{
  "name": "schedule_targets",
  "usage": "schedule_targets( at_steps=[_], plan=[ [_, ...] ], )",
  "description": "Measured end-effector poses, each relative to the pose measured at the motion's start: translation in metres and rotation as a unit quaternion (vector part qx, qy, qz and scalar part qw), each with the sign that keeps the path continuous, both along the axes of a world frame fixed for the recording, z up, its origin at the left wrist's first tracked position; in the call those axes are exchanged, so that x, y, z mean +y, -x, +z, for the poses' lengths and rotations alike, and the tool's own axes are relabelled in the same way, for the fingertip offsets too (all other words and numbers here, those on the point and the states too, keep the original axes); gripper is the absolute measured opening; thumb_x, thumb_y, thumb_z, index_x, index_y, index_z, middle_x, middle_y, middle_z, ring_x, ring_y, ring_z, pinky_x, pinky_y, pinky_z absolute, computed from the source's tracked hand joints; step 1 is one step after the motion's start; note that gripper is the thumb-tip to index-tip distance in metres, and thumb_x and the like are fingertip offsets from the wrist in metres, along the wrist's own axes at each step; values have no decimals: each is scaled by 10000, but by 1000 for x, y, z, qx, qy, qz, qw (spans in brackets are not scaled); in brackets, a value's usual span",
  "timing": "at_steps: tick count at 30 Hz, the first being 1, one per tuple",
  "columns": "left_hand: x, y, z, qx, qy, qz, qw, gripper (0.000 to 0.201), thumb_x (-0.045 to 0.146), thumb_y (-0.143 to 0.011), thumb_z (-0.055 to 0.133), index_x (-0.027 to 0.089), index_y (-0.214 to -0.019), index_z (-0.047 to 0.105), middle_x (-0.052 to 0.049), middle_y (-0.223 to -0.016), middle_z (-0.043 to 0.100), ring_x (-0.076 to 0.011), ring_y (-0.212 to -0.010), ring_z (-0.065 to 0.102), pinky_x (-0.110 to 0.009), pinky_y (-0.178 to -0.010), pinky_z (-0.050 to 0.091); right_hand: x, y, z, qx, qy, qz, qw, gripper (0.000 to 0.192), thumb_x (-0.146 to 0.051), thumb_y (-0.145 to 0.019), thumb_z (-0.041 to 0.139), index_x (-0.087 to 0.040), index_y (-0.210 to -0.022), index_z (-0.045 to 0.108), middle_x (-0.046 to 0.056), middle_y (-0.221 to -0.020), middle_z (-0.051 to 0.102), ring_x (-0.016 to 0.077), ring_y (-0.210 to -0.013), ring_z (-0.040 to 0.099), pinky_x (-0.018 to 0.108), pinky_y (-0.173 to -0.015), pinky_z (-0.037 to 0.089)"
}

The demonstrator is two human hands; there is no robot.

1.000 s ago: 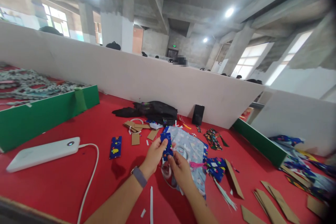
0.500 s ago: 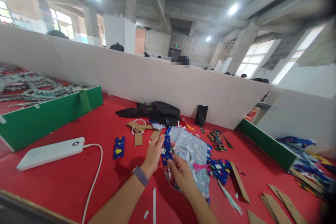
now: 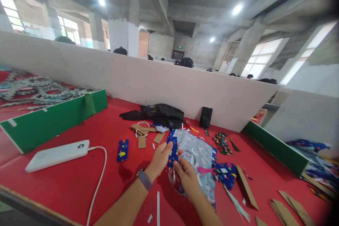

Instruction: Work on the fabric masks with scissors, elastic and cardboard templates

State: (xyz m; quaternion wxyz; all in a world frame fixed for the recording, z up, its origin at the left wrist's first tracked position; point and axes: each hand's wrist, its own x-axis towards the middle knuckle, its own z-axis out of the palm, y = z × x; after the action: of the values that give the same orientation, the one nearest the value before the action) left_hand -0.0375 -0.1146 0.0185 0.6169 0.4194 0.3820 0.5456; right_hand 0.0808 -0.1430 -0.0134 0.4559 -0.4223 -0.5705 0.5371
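Hands are meeting mid-table over the red tabletop (image 3: 66, 183). Left hand (image 3: 160, 159) is pinching the upper left edge of a small blue patterned strip (image 3: 173, 150) between thumb and fingers; right hand (image 3: 186, 174) is pinching the strip's lower end, fingers curled. Strip is being held upright just above the table, in front of a pale printed fabric sheet (image 3: 201, 155), with a clear tape ring (image 3: 189, 155) lying just behind it. Grey watch band (image 3: 146, 179) is sitting on the left wrist.

Left of the hands, open red surface is running out to a second blue strip (image 3: 123, 150) lying flat, then a white power bank (image 3: 57, 155) with its white cable (image 3: 99, 180) trailing toward the near edge. Green divider (image 3: 53, 122) is bounding the left side, white partition wall (image 3: 159, 84) is closing off the far edge, another green divider (image 3: 275, 146) is closing the right.

Right of the hands room is getting tight: pink tassel (image 3: 205, 170), blue fabric scrap (image 3: 225, 173), brown card strips (image 3: 247, 187) all near. Behind, black bag (image 3: 161, 114), dark phone (image 3: 206, 117) leaning on the wall, more card pieces (image 3: 141, 136). White paper sliver (image 3: 158, 203) is lying between the forearms.
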Motion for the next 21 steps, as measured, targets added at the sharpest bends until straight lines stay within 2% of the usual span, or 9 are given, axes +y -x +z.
schedule_targets(
  at_steps=[6, 11, 14, 17, 21],
  plan=[
    [0, 1, -2, -17, 14, -15, 1000, 541, 570, -745, 501, 131, -1045, 600, -88, -812, 709, -181, -608, 638, -261, -502, 458, 2, -2, -2, -6, -11, 2, 1000, 336, -529, -800, 505, -194, -800, 538, -13, -605, 589, 73, -398, 365, 205, -408, 247],
    [-2, -4, -4, 6, -12, -68, 998, 500, 527, -722, 563, 136, -1028, 619, -82, -866, 700, -133, -565, 592, -230, -482, 420, 5, -8, -4, 16, -6, -43, 999, 384, -521, -768, 560, -203, -984, 546, -29, -590, 566, 83, -401, 356, 210, -405, 232],
    [-2, -8, -7, -3, -18, -58, 998, 469, 529, -728, 551, 129, -958, 628, -89, -888, 695, -123, -545, 576, -214, -435, 391, 5, -9, -2, 1, -1, -41, 999, 332, -516, -770, 562, -193, -845, 578, -27, -579, 549, 73, -413, 346, 205, -410, 229],
    [-1, -10, -8, -19, -7, -58, 998, 480, 533, -739, 532, 122, -972, 612, -92, -874, 691, -102, -464, 532, -200, -345, 328, 3, -8, 4, -31, 16, -34, 999, 384, -558, -752, 553, -182, -675, 577, -36, -489, 479, 67, -392, 304, 207, -396, 202],
    [-1, -10, -6, -58, 5, -79, 995, 519, 539, -726, 549, 117, -1025, 600, -101, -872, 686, -113, -488, 558, -193, -335, 333, 0, -7, 10, -34, 41, -47, 997, 432, -604, -697, 581, -181, -610, 571, -61, -401, 368, 64, -355, 258, 212, -378, 152]
  ],
)
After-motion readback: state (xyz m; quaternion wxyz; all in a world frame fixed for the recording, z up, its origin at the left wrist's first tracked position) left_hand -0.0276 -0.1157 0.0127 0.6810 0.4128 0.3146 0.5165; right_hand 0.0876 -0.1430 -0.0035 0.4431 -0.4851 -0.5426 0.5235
